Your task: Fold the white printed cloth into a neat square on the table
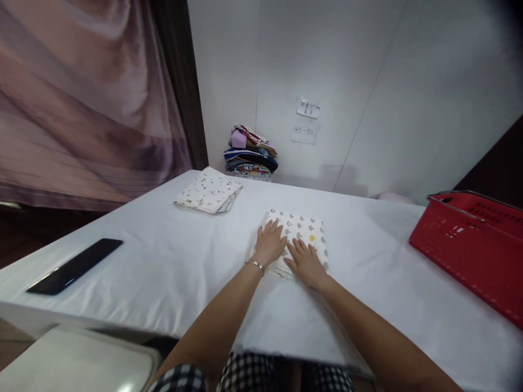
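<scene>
A folded white cloth with a grey and yellow print lies in the middle of the white table. My left hand rests flat on its near left part, fingers stretched out, a bracelet at the wrist. My right hand lies flat on its near edge beside the left hand, fingers spread. Neither hand grips anything.
A second folded patterned cloth lies at the back left. A stack of folded colourful fabrics stands against the wall. A red plastic basket sits at the right. A dark phone lies near the left edge. Two paper notes hang on the wall.
</scene>
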{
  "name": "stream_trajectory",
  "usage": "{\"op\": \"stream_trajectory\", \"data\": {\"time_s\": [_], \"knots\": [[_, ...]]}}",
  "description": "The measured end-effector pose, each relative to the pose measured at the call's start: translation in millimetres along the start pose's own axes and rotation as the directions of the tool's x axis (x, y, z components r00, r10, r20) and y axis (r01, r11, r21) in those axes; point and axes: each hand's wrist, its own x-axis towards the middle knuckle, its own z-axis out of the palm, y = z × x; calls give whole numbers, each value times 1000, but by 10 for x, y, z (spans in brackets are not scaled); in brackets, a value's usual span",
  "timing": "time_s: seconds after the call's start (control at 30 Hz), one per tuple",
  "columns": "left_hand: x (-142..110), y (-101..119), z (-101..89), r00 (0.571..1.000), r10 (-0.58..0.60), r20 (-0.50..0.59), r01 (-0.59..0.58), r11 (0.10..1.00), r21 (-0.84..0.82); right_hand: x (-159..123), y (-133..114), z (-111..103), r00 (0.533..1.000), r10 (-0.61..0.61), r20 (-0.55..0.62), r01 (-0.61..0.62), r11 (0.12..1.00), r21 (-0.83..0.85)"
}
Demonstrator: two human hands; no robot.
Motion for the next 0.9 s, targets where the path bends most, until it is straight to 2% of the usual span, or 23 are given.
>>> {"op": "stream_trajectory", "data": {"time_s": [0.1, 0.17, 0.23, 0.3, 0.4, 0.57, 0.67, 0.8, 0.9], "knots": [[113, -72, 98, 992, -76, 99, 76, 997, 1, 74, 36, -85, 997, -4, 78, -2, 997, 72], [116, -119, 171, 989, -90, 117, 91, 996, 1, 191, 113, -176, 995, 19, 102, -30, 993, 110], [98, -146, 218, 991, -86, 103, 86, 996, 8, 344, 237, -255, 995, 93, 23, -95, 991, 94], [83, -153, 236, 990, -90, 106, 89, 996, 13, 493, 390, -274, 976, 201, -85, -197, 979, 51], [65, -155, 240, 990, -95, 106, 94, 995, 11, 635, 596, -175, 942, 323, -95, -323, 946, 17], [74, -185, 248, 990, -98, 98, 98, 995, 7, 665, 700, -3, 940, 330, -84, -332, 943, -3], [242, -152, 206, 983, -106, 149, 105, 994, 16, 659, 682, -3, 942, 324, -92, -326, 945, -4], [643, -79, 142, 996, -52, 72, 50, 998, 38, 662, 675, -18, 940, 316, -129, -321, 947, -18], [849, -145, 194, 978, -118, 173, 116, 993, 23, 662, 681, -21, 944, 308, -117, -312, 950, -11]]}}
